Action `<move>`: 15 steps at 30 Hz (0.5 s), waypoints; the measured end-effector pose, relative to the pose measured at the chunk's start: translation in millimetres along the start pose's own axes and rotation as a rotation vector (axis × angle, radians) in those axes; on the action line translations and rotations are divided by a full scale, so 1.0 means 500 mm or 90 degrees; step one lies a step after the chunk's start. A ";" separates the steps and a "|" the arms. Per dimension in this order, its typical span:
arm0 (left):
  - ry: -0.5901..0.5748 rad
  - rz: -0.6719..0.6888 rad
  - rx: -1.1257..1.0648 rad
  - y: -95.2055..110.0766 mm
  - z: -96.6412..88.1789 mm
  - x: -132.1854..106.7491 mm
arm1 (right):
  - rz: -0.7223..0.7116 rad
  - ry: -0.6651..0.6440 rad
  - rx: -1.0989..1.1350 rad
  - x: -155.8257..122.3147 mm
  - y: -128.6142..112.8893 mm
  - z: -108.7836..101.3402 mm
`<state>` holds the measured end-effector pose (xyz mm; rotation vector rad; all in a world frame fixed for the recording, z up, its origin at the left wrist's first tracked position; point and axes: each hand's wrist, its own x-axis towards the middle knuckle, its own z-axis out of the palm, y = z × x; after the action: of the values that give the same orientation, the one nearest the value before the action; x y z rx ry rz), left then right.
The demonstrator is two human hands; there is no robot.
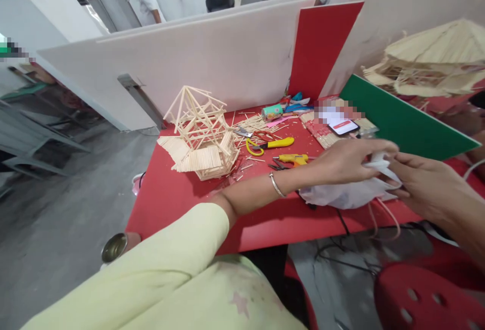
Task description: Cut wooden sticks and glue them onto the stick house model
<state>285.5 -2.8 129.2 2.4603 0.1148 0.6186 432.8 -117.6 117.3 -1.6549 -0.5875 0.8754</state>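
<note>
White plastic bag (333,197) lies on the red table (261,219), right half, close to the near edge. Left hand (346,160) and right hand (435,181) meet above its right end; both grips look closed on the bag's twisted handles, fingertips of the 2 nearly touching. Exact finger overlap: cannot tell.

Key relation: bag body sits below and left of the grips, long axis roughly parallel to the near edge. Left hand is nearer the body; right hand comes in from the right.

Limits: green board (397,123) stands beyond the hands; smartphone (344,127) lies behind the left wrist; yellow glue gun (293,159) is just left of the bag. Room: red surface shows leftward along the near edge, below the stick model (200,159).
</note>
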 end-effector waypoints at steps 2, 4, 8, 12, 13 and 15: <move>-0.016 0.006 0.052 -0.007 0.007 -0.001 | 0.018 0.016 0.023 0.004 0.004 0.003; -0.029 0.022 0.114 -0.005 0.009 -0.006 | 0.047 -0.011 0.027 0.006 0.005 0.006; -0.019 0.042 0.159 0.018 -0.003 -0.016 | 0.034 -0.032 0.026 -0.005 0.001 0.010; 0.002 -0.064 0.053 0.020 -0.017 -0.015 | -0.059 -0.034 0.064 -0.020 -0.008 -0.007; -0.005 -0.115 -0.001 0.014 -0.017 -0.014 | -0.089 -0.039 0.036 -0.024 -0.011 -0.014; -0.038 -0.217 -0.170 0.001 -0.014 -0.012 | -0.180 -0.038 -0.133 -0.032 -0.016 -0.025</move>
<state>276.8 -0.8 132.1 2.1319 0.3926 0.3839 433.6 -135.5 130.2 -1.6836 -0.9551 0.6752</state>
